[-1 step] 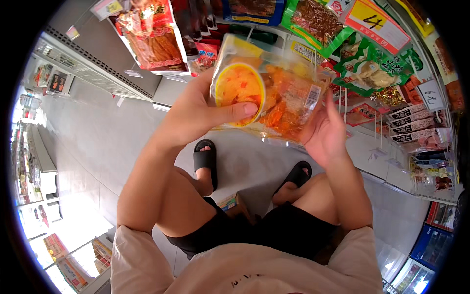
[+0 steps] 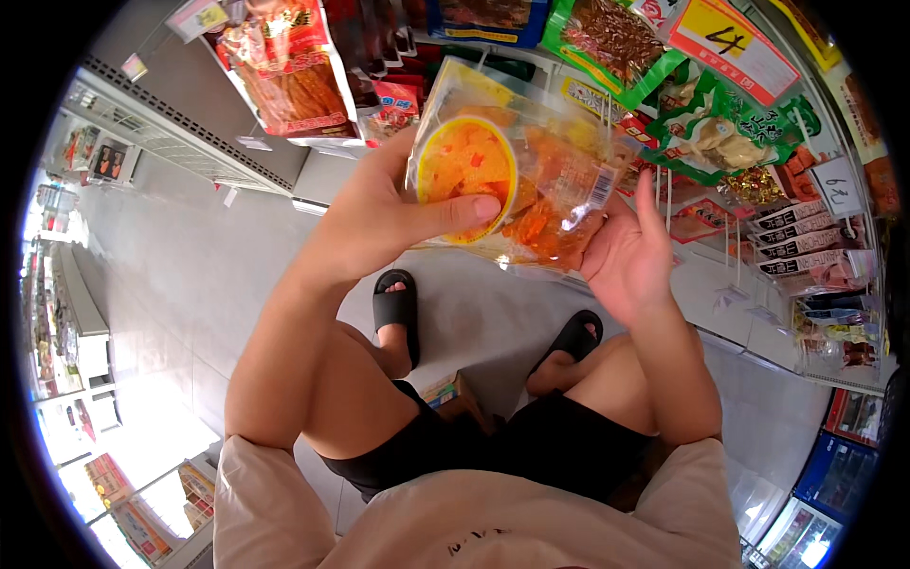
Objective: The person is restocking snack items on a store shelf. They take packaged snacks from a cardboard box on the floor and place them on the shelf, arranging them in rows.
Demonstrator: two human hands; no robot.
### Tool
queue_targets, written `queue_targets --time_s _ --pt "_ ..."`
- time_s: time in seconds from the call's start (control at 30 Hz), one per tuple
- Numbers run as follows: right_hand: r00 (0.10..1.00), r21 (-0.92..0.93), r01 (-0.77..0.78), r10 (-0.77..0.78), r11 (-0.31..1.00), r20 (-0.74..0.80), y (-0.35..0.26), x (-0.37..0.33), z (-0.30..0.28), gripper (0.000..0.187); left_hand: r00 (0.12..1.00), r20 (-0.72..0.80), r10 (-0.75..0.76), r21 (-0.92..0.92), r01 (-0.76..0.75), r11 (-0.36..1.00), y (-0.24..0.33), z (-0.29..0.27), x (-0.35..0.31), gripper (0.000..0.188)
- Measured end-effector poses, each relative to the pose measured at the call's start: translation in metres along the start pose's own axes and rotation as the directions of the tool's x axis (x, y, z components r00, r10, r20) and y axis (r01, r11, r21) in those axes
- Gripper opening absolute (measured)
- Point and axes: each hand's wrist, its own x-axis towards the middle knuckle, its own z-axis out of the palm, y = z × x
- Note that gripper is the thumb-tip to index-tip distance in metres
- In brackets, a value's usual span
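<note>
A clear plastic snack bag with orange pieces inside, a round yellow-rimmed label and a barcode is held up in front of the shelf. My left hand grips its left side, thumb pressed flat across the round label and the other fingers hidden behind. Beside the bag's lower right corner is my right hand, its palm turned toward the bag. The right thumb stands up away from the plastic, and the other fingertips are partly hidden at the bag's edge.
Red snack packs hang at the upper left, green bags at the right. Metal hooks and price cards stick out from the rack. A cardboard box sits on the floor between my legs. Another shelf runs along the far left.
The bag's right end has shifted slightly left, away from my right palm. My right thumb, earlier against the bag's edge, now stands apart from it. The left hand keeps its grip.
</note>
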Motion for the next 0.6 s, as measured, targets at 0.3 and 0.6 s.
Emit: queue_targets --time_s 0.3,0.6 --pt "0.881 -0.547 0.375 -0.471 0.748 -0.040 -0.008 -0.023 0.010 0.043 0.816 -0.103 0.569 0.755 -0.308 0.578 -0.019 0.014 0.047 0.086" --pt "0.461 -0.763 0.516 -0.624 -0.389 0.630 -0.018 -0.045 0.010 0.044 0.861 0.508 -0.016 0.055 -0.014 0.998 -0.032 0.029 0.017 0.109"
